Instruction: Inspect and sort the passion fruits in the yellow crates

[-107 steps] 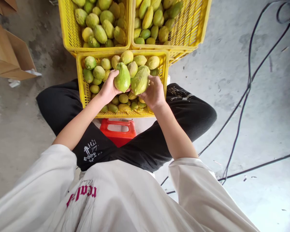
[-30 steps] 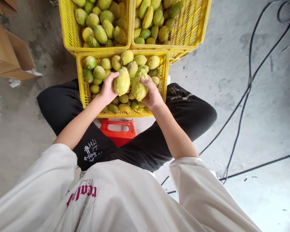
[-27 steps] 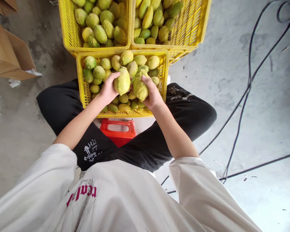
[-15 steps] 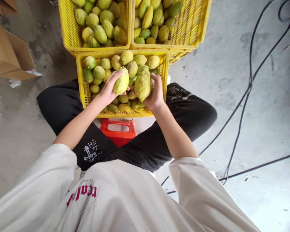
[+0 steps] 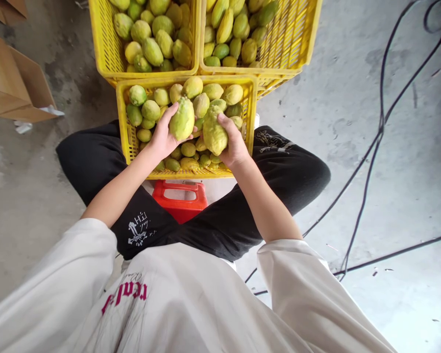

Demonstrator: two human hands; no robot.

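Note:
My left hand (image 5: 164, 133) is closed around a smooth yellow-green lemon (image 5: 182, 119), thumb along its upper left side. In my right hand (image 5: 235, 143) is a second, bumpier lemon (image 5: 215, 131), its thumb pressed on the upper right. Both fruits are held side by side above a yellow plastic crate (image 5: 120, 113) that sits between my knees. Many more green and yellow lemons (image 5: 151, 110) lie in that crate, partly hidden beneath my hands and the two held fruits.
Two further yellow crates of lemons, one at left (image 5: 102, 54) and one at right (image 5: 297, 49), stand beyond the near crate. A red plastic stool (image 5: 180, 210) shows below it. Cardboard boxes (image 5: 12, 83) are at the left; black cables (image 5: 381, 122) cross the concrete floor at the right.
Both lemons have turned in my hands and shifted slightly left. My right thumb has moved onto the face of its lemon. The crates have not moved.

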